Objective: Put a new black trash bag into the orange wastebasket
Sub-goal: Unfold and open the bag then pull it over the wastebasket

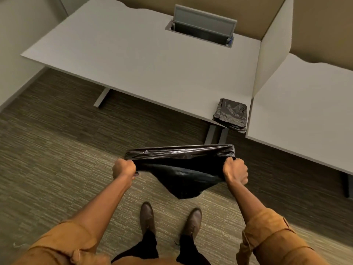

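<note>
I see both fists clenched on the black trash bag (181,169): left hand (124,169) and right hand (236,172) stretch it above the carpet (57,150); apparently folded spare bags (231,114) sit on the desk (143,60).

Glossy black trash bag (181,169), pale grey desk (143,60), striped olive-brown carpet (57,150), brown shoes (147,215).

No text, label, brand or number can be read anywhere; the grey hinged metal cable flap (202,21) in the desk seems unmarked.
</note>
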The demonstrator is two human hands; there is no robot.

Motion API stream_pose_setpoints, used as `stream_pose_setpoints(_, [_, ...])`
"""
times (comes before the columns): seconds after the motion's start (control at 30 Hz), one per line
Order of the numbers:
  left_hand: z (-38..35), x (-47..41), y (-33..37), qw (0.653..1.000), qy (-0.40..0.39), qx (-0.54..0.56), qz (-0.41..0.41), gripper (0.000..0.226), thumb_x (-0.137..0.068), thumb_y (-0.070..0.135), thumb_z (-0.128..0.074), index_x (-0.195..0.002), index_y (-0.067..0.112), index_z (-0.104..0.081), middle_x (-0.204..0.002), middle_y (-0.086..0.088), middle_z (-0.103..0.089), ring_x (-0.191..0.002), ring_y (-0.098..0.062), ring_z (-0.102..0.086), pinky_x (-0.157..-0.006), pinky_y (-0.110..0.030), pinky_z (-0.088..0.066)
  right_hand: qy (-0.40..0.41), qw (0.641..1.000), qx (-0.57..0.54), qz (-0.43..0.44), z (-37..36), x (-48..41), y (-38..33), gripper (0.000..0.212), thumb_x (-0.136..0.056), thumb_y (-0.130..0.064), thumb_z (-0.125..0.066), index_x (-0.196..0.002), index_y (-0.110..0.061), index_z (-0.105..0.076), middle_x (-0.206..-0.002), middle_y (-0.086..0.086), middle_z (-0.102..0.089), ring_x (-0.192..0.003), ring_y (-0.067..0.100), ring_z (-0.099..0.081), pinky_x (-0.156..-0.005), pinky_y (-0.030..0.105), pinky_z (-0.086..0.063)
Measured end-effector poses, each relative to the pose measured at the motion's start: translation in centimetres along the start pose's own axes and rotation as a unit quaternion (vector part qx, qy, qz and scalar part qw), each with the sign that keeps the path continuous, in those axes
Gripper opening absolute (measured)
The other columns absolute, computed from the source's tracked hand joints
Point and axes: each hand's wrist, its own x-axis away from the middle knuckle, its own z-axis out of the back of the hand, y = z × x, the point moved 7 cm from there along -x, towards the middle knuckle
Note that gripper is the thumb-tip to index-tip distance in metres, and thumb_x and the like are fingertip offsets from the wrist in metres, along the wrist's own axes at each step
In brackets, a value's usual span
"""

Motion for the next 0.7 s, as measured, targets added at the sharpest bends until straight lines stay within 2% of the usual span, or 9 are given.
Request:
stream_pose_setpoints(0.07, [-1.5,-0.2,-0.7,0.987,-0.058,0.129,0.075,0.034,-0.110,0.002,-0.041,-0.133,-0.004,-0.066,-0.123,-0.027,-0.075,-0.078,-0.039,-0.075,-0.055,-0.043,-0.064,-0.009,1.000,0.007,-0.023,-0.7,-0.6,1.1,0.047,-0.098,-0.034,-0.051,-0.118,0.001,-0.075,-0.125,0.028,-0.073,-0.116,0.049,-0.068,-0.091,0.048,-0.048])
stream_pose_setpoints(0.1, [-2.4,-0.3,-0.9,0.971,-0.091,0.189,0.112,0.035,-0.111,0.000,-0.041,-0.137,-0.002,-0.064,-0.123,-0.026,-0.073,-0.084,-0.040,-0.075,-0.060,-0.044,-0.064,-0.014,0.999,0.009,-0.033,-1.2,-1.0,1.6,0.047,-0.098,-0.034,-0.050,-0.118,0.001,-0.074,-0.126,0.027,-0.073,-0.116,0.049,-0.068,-0.089,0.047,-0.047])
stream_pose_setpoints(0.2, [-4.8,-0.7,-1.1,0.922,-0.151,0.296,0.196,0.036,-0.114,0.004,-0.044,-0.146,0.004,-0.061,-0.127,-0.021,-0.070,-0.124,-0.038,-0.071,-0.100,-0.049,-0.057,-0.032,0.996,-0.011,-0.080,-2.8,-2.4,3.6,0.051,-0.101,-0.036,-0.047,-0.128,0.001,-0.070,-0.131,0.027,-0.071,-0.117,0.048,-0.067,-0.085,0.045,-0.043])
stream_pose_setpoints(0.27, [-6.5,-1.4,-1.3,0.918,-0.173,0.284,0.214,0.021,-0.114,0.009,-0.049,-0.126,0.010,-0.066,-0.101,-0.012,-0.076,-0.100,-0.026,-0.074,-0.094,-0.037,-0.058,-0.042,0.992,-0.039,-0.115,-4.0,-3.3,4.9,0.054,-0.104,-0.036,-0.046,-0.135,0.003,-0.066,-0.136,0.028,-0.069,-0.120,0.048,-0.066,-0.087,0.044,-0.043])
stream_pose_setpoints(0.37, [-9.5,-2.0,-1.3,0.919,-0.219,0.261,0.201,0.028,-0.113,0.016,-0.052,-0.091,0.010,-0.068,-0.058,-0.005,-0.077,-0.056,-0.018,-0.075,-0.053,-0.029,-0.063,-0.055,0.981,-0.100,-0.155,-6.2,-4.7,6.2,0.057,-0.106,-0.035,-0.043,-0.141,0.005,-0.062,-0.141,0.029,-0.066,-0.124,0.048,-0.064,-0.099,0.047,-0.049])
stream_pose_setpoints(0.43, [-11.6,-2.6,-1.4,0.915,-0.251,0.257,0.182,0.033,-0.113,0.022,-0.051,-0.093,0.007,-0.073,-0.073,-0.011,-0.083,-0.059,-0.023,-0.080,-0.059,-0.036,-0.067,-0.067,0.974,-0.133,-0.172,-7.8,-5.7,6.8,0.058,-0.106,-0.035,-0.042,-0.141,0.006,-0.062,-0.142,0.028,-0.066,-0.125,0.047,-0.063,-0.104,0.048,-0.050])
stream_pose_setpoints(0.53, [-14.2,-4.2,-2.5,0.918,-0.235,0.263,0.181,0.040,-0.109,0.027,-0.051,-0.127,0.001,-0.076,-0.124,-0.023,-0.079,-0.109,-0.042,-0.078,-0.099,-0.056,-0.062,-0.086,0.965,-0.158,-0.191,-10.1,-7.2,7.7,0.059,-0.104,-0.036,-0.043,-0.139,0.005,-0.064,-0.140,0.027,-0.067,-0.123,0.046,-0.064,-0.104,0.049,-0.051])
stream_pose_setpoints(0.63, [-16.1,-5.8,-3.4,0.929,-0.202,0.271,0.150,0.048,-0.104,0.029,-0.052,-0.137,0.003,-0.074,-0.117,-0.019,-0.080,-0.101,-0.040,-0.077,-0.081,-0.045,-0.068,-0.102,0.960,-0.168,-0.201,-12.6,-9.2,8.7,0.063,-0.102,-0.042,-0.044,-0.140,0.005,-0.064,-0.140,0.026,-0.068,-0.123,0.046,-0.065,-0.109,0.051,-0.052])
stream_pose_setpoints(0.7, [-17.5,-7.2,-4.2,0.937,-0.187,0.264,0.130,0.046,-0.102,0.033,-0.055,-0.131,0.007,-0.079,-0.119,-0.015,-0.082,-0.099,-0.035,-0.079,-0.077,-0.041,-0.066,-0.110,0.960,-0.165,-0.199,-14.4,-10.8,9.3,0.066,-0.101,-0.045,-0.045,-0.142,0.004,-0.063,-0.141,0.026,-0.067,-0.124,0.046,-0.065,-0.110,0.053,-0.052])
